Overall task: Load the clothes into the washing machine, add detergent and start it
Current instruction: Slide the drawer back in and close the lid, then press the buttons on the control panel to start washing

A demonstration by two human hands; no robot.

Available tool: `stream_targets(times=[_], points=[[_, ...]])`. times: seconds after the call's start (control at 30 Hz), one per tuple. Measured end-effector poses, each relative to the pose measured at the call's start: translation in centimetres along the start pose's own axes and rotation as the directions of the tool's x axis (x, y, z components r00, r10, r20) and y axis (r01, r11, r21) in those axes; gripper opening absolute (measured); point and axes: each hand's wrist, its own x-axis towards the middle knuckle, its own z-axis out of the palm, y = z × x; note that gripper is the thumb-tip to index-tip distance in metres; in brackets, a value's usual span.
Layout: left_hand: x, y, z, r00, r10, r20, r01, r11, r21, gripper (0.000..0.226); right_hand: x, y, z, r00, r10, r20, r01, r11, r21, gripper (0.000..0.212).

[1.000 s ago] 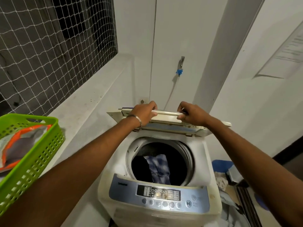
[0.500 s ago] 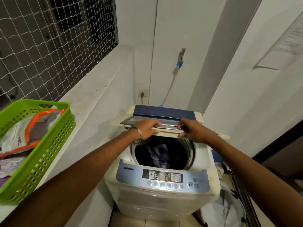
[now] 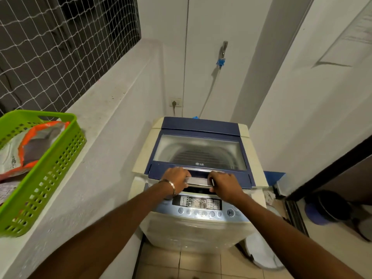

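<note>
- Left hand (image 3: 177, 178): fingers curled over the left end of the silver lid handle (image 3: 198, 180), gripping it; metal bangle (image 3: 171, 185) on the wrist.
- Right hand (image 3: 225, 185): fingers curled round the right end of the same handle, gripping it. The 2 hands sit near each other, a bare stretch of handle between them.
- Lid (image 3: 199, 150): blue frame, clear window, lying almost flat just beyond the hands; a thin dark gap shows under its front edge, below the handle.
- Washing machine (image 3: 193, 232): top-loader, directly under both hands. Control panel (image 3: 198, 203) with display and a row of round buttons sits just nearer than the hands.
- Clothes: cannot tell through the window, only the ribbed drum wall shows.
- Left of the left arm: grey ledge (image 3: 104, 109) carrying a green basket (image 3: 50, 172) with an orange-and-white packet (image 3: 30, 146) inside.
- Beyond the hands: wall socket (image 3: 175, 102), tap with blue fitting (image 3: 221, 61) and a hose running down from it.
</note>
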Motion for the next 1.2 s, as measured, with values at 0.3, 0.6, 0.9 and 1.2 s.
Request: stream_targets(times=[0.3,0.6,0.9,1.2], points=[[-0.1,-0.8,4.5,0.997,-0.024,0.073,0.02,0.998,0.053,0.048,-0.8,0.1,3.4,0.989,0.092,0.114,-0.094,0.995,0.015,0.041],[-1.4,-1.0,6.3,0.998,0.022,0.06,-0.029,0.993,0.111,0.078,-2.0,-0.7,4.6,0.987,0.13,0.092,-0.138,0.987,0.085,0.047],[-7.5,0.6,10.1,0.994,0.029,-0.102,-0.01,0.985,0.173,0.079,-6.6,-4.0,7.3,0.992,0.095,-0.089,-0.103,0.99,-0.093,0.045],[-13.6,3.1,14.4,0.999,0.002,-0.038,0.006,0.979,0.205,0.082,-14.9,-7.0,13.0,0.997,0.075,-0.022,-0.078,0.986,-0.145,0.07]])
